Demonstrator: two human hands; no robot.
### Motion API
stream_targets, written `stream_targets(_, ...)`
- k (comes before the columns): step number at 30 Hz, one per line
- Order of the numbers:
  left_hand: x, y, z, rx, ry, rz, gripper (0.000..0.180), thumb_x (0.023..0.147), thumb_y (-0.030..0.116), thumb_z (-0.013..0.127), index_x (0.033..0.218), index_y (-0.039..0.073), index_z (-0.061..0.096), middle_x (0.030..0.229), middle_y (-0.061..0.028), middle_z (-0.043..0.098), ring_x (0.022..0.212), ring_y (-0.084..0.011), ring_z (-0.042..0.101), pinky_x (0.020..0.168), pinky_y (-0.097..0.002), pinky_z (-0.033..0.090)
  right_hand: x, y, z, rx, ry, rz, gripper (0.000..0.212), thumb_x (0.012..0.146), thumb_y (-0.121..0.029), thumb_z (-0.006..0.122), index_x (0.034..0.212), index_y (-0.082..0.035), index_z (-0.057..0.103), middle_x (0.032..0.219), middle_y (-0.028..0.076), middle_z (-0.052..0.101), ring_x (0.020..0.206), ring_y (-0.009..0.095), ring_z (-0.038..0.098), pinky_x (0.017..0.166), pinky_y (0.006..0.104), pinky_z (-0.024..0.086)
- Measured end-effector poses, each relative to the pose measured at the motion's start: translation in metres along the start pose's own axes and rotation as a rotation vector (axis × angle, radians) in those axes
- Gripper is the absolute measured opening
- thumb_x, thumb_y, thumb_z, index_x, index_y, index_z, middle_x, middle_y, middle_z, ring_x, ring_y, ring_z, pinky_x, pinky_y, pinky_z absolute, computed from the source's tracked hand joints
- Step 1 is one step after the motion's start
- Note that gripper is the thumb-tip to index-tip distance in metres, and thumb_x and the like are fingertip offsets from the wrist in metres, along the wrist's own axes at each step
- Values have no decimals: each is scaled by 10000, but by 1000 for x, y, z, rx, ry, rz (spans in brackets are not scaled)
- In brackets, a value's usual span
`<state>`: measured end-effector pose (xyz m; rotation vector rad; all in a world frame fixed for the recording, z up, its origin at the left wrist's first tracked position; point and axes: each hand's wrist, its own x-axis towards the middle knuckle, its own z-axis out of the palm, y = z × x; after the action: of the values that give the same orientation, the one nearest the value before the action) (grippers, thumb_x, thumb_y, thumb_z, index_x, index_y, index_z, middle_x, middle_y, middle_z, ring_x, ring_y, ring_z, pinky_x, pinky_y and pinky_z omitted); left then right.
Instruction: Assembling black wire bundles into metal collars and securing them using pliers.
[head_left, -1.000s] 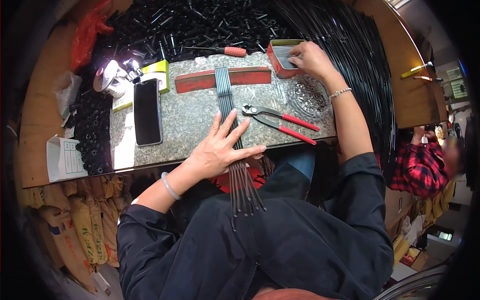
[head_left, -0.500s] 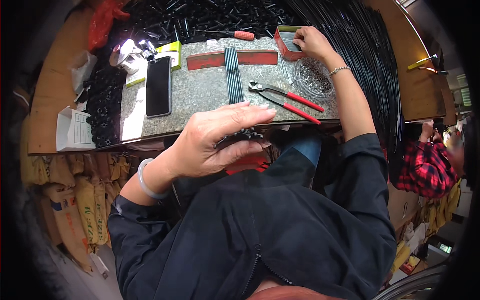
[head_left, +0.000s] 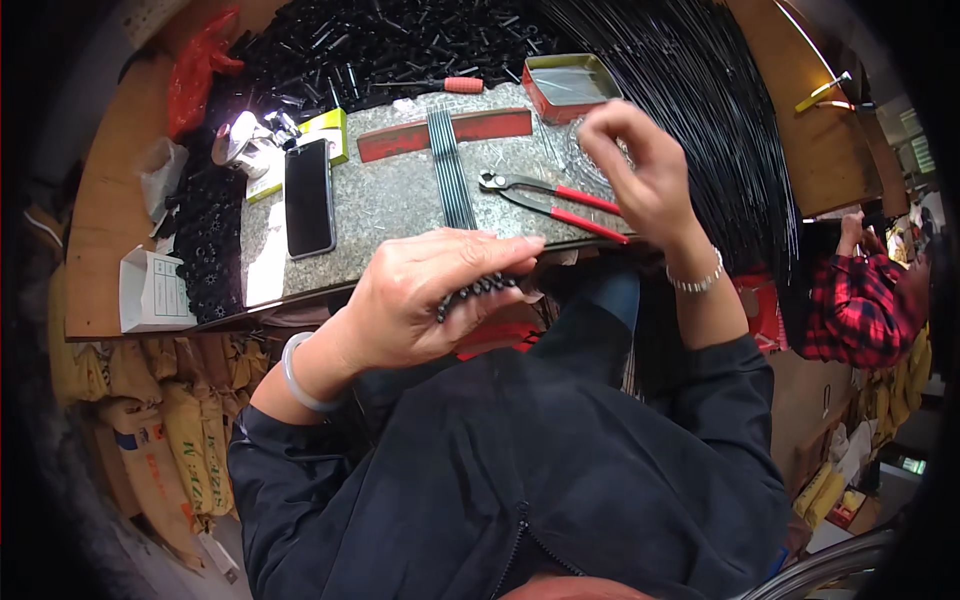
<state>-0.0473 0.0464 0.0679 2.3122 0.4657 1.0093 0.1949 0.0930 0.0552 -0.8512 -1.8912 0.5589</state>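
Note:
My left hand [head_left: 430, 290] is closed around a bundle of thin black rods [head_left: 480, 290], whose ends show between thumb and fingers. From beyond that hand the rods [head_left: 452, 180] run away across a flat red bar [head_left: 390, 145] on the grey stone slab. My right hand [head_left: 655, 185] is raised over the slab's right side, fingertips pinched together; anything in them is too small to make out. Below it lie end-cutting pliers [head_left: 587, 200] with red handles. A round clear dish [head_left: 580, 150] of small metal parts is half hidden by this hand. Just beyond stands an open red tin [head_left: 545, 98].
A black phone [head_left: 308, 195] lies on the slab's left, near a yellow-green box [head_left: 335, 130]. A screwdriver with a red handle [head_left: 463, 85] rests along the back. Black metal pieces [head_left: 350, 40] and long black rods [head_left: 690, 110] surround the slab. A co-worker's checked sleeve [head_left: 860, 310] shows at right.
My right hand has left the red tin and come back toward me, now pinched above the dish and pliers. My left hand keeps hold of the rods, tilted slightly, showing more rod ends.

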Motion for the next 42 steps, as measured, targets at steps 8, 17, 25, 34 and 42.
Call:
stream_targets(8, 3, 9, 4, -22, -27, -71, 329, 824, 60, 586, 1138, -35, 562, 949, -147, 657, 793, -228, 660, 691, -288, 516, -46, -76, 1, -180, -31, -327, 231, 650, -57, 726, 866, -94, 652, 657, -23, 501, 591, 139, 464, 575, 287, 326)
stream_targets(17, 0, 5, 4, 43, -34, -5, 336, 817, 62, 592, 1136, -39, 562, 951, -145, 657, 820, -240, 658, 713, -299, 513, -46, -78, 7, -229, -20, -351, 265, 650, 7, 719, 899, -55, 650, 676, -3, 484, 593, 148, 458, 585, 286, 354)
stream_targets(25, 1, 8, 7, 49, -33, 16, 336, 826, 63, 578, 1146, -34, 556, 938, -148, 656, 827, -256, 657, 720, -310, 513, -47, -82, 7, -249, -1, -353, 266, 649, -11, 725, 899, -63, 649, 674, -4, 485, 596, 153, 458, 584, 290, 364)
stream_targets(34, 0, 6, 8, 96, -36, 32, 247, 805, 96, 615, 1011, -40, 615, 889, -144, 663, 830, -290, 654, 735, -338, 514, -50, -79, 1, -246, 6, -331, 292, 633, 20, 724, 901, -61, 644, 688, 1, 485, 614, 160, 453, 584, 293, 376)
stream_targets(42, 1, -2, 9, 219, -58, 82, 248, 765, 145, 666, 938, -31, 639, 849, -130, 665, 764, -274, 656, 755, -363, 522, -47, -81, 4, -209, -17, -306, 272, 646, 16, 717, 897, -59, 646, 688, 4, 482, 622, 161, 457, 600, 292, 374)
